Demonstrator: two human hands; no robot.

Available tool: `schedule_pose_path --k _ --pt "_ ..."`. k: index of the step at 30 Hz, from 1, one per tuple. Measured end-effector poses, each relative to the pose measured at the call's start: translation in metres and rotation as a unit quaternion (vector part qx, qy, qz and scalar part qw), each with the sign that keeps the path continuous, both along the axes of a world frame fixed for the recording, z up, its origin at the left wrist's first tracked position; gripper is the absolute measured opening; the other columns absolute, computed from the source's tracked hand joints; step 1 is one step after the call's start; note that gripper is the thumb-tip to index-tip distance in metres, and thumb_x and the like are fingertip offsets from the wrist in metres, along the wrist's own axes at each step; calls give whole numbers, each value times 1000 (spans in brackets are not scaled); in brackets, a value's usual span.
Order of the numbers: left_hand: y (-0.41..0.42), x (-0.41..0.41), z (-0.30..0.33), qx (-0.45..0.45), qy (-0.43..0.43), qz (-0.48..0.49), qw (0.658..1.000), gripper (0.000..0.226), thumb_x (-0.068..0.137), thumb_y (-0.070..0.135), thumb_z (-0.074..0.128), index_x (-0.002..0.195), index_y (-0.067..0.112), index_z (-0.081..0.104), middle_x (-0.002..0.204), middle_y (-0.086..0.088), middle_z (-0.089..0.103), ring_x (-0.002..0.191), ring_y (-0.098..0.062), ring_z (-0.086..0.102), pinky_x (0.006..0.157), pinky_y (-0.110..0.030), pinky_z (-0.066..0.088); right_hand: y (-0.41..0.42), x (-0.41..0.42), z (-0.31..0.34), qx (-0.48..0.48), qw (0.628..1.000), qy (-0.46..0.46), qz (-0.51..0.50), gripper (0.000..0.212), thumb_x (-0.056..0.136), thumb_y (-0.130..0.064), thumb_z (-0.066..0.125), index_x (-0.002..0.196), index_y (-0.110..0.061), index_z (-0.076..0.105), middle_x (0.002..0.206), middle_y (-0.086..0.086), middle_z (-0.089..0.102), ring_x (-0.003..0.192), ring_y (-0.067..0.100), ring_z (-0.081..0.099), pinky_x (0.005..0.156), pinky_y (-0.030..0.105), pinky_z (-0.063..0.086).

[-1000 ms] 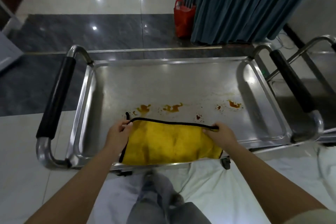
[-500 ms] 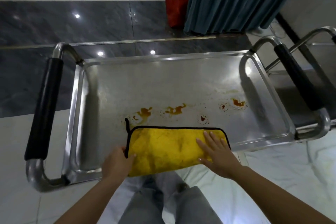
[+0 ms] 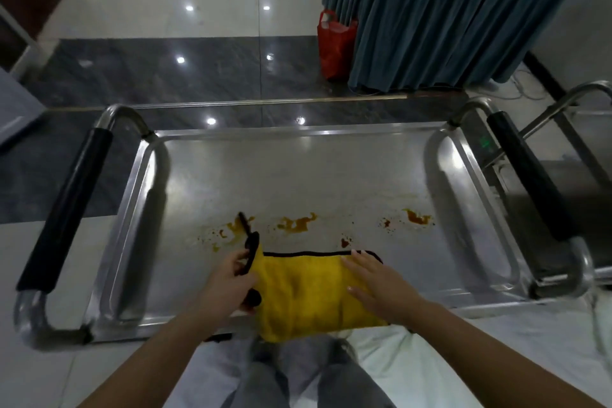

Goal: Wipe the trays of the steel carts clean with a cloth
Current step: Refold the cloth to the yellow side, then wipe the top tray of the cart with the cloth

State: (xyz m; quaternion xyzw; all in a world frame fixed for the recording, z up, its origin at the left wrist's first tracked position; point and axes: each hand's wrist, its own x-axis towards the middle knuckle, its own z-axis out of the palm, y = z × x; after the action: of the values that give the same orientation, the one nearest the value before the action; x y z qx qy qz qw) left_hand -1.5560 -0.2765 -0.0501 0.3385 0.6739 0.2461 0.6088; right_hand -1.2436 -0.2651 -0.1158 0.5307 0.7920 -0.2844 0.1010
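Wiping barely begun: yellow cloth (image 3: 308,291) on tray (image 3: 298,175) near edge, left hand (image 3: 228,285) pinching its left edge, right hand (image 3: 381,288) flat on it, orange stains (image 3: 298,223) untouched

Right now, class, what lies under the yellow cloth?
The yellow cloth lies on the steel tray, overhanging its near edge. Orange stains show beyond it; any beneath it are covered.

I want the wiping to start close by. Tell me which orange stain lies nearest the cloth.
The small dark spot just beyond the yellow cloth's far edge, ahead of the right hand. The left, middle and far-right splatters sit farther up the tray.
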Motion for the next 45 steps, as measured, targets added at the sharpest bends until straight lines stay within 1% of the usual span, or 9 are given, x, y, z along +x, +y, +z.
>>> schedule_pose_path --k 5,8,15,20,29,33,37,42,45 --pt "11 93 -7 -13 20 -82 996 54 94 5 51 142 24 38 97 -6 58 74 -26 62 60 -39 58 5 43 7 -28 992 91 -85 61 99 -53 34 152 -33 13 160 -8 14 147 10 7 114 27 11" --pt "12 147 -26 -21 41 -125 991 53 95 12 51 144 27 36 83 -2 57 60 -13 54 49 -24 49 0 67 8 -35 987 119 -105 58 100 -46 39 152 -33 16 159 -5 22 147 14 14 114 30 17" --pt "-8 218 -54 24 81 -215 973 56 94 23 58 144 26 36 116 15 56 87 0 54 60 -7 43 -10 103 7 -52 987 111 -101 57 102 -39 38 152 -34 14 160 -7 19 146 10 13 113 24 17" --pt "-15 206 -53 73 183 -240 950 42 95 40 55 134 23 51 130 6 55 110 -8 51 94 -23 43 -9 95 12 2 993 115 -39 55 103 -36 34 153 -33 11 161 -6 10 148 11 7 114 23 5" --pt "-41 94 -57 172 375 -131 901 36 85 16 68 119 13 60 112 -5 61 100 -24 57 84 -34 46 -4 15 -4 68 970 34 232 62 97 -61 24 148 -47 -9 160 -4 -17 144 31 -23 108 60 -18" --pt "-55 39 -61 101 483 -149 857 68 78 43 73 127 2 51 130 -20 54 118 -37 50 96 -48 43 0 -28 -23 74 964 -11 254 68 90 -74 15 143 -50 -21 152 -10 -35 133 31 -43 94 69 -30" --pt "-62 -16 -63 -14 544 -163 823 132 56 96 26 148 2 23 155 -21 21 143 -37 18 113 -54 23 30 -66 -35 103 962 -38 251 66 85 -76 -2 142 -50 -23 150 -14 -37 134 26 -43 97 71 -26" --pt "-49 -66 -71 -68 524 -180 829 147 44 99 25 152 3 -4 160 -18 -8 148 -33 -7 118 -56 8 66 -112 -35 111 980 -62 152 65 85 -76 -5 140 -51 -27 150 -14 -36 138 25 -37 100 67 -25" --pt "-38 -108 -74 -72 500 -192 841 157 36 102 29 146 3 -24 156 -17 -26 145 -32 -21 118 -54 3 52 -108 -34 156 979 -65 113 68 91 -72 9 152 -41 0 162 -4 -6 148 32 -8 108 69 -10"
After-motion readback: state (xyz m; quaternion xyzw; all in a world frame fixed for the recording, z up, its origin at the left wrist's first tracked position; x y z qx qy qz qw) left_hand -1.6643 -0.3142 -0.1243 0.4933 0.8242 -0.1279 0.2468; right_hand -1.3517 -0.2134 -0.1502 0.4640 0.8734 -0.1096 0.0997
